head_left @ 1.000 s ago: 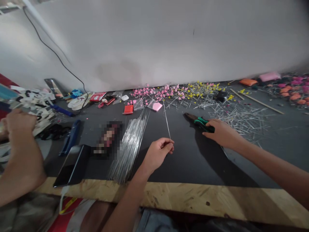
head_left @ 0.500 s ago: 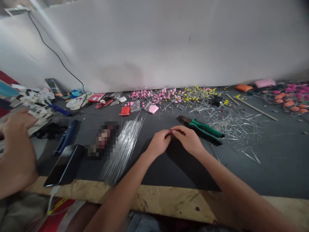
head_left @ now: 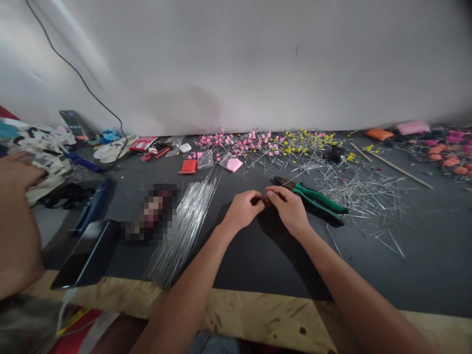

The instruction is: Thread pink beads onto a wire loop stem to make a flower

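Observation:
My left hand [head_left: 243, 209] and my right hand [head_left: 289, 206] meet above the dark tabletop, fingertips almost touching. A thin wire [head_left: 295, 176] sticks out up and to the right from my right hand's pinched fingers. The left fingers are pinched too; what they hold is too small to make out. Green-handled pliers [head_left: 313, 200] lie just beyond my right hand. A bundle of straight silvery wires [head_left: 186, 223] rests left of my left hand. Behind are wires with pink tips [head_left: 247, 142] and yellow tips [head_left: 306, 141].
Loose short wires [head_left: 365, 194] spread at the right, near a wooden stick [head_left: 401, 168]. A phone [head_left: 86, 253] lies by the left front edge, with a blue tool [head_left: 92, 206] behind it. Another person's arm [head_left: 18, 226] reaches in at far left.
The view has shifted slightly. My fingertips have parted a little, and a thin wire now shows above my right hand. The other person's arm appears farther left.

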`<state>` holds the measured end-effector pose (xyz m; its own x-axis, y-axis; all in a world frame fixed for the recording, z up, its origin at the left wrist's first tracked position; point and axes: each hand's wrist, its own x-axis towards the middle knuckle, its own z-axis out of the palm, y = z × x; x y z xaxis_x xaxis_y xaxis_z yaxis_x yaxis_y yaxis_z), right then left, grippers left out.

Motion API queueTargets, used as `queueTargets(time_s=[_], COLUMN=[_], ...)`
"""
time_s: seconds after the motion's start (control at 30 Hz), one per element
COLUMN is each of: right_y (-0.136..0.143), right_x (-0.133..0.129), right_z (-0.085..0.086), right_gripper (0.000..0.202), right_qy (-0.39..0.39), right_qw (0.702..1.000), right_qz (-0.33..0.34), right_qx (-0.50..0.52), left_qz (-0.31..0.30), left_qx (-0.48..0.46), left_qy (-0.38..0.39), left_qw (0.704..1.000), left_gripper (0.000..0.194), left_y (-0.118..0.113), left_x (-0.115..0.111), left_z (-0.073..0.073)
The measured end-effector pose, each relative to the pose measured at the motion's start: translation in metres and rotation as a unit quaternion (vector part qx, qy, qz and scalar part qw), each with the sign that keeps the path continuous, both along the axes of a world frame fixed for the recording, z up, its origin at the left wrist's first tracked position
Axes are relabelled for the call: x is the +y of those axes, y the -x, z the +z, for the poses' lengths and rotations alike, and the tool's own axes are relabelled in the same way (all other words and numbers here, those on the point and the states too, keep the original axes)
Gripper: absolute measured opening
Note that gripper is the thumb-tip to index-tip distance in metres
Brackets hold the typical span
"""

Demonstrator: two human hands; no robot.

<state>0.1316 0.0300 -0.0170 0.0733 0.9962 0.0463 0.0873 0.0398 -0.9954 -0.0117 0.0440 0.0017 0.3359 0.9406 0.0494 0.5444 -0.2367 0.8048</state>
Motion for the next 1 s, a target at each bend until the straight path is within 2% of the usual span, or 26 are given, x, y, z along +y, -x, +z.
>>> queueTargets(time_s=[0.2,0.37,0.77,1.0], right_y=[0.0001,0.0002,0.0016,0.0031], right_x=[-0.0036,-0.0051,-0.0058,-0.0072], right_z=[0.0029,0.0039,0.003,0.0048], right_gripper=[0.025,0.026,0.023,0.021], right_qy=[-0.007,-0.018,-0.006,-0.01], right_qw=[0.999,0.998,0.999,0.998], right_qz=[0.019,0.019,0.04,0.046], right_qx=[-0.025,-0.055,-0.021,-0.038], left_qz=[0.007,0.016,0.023,0.039], left_qx=[-0.007,-0.01,-0.021,-0.033], left_qy=[0.009,0.045,0.059,0.074], left_qw=[1.0,0.999,0.998,0.996], left_gripper=[0.012,0.012,0.01,0.015], left_y=[0.0016,0.003,0.0064,0.0049], left_x=[-0.0019,-0.0009,-0.0023,-0.0026], left_z=[0.0002,0.0038,0.0031,0.002])
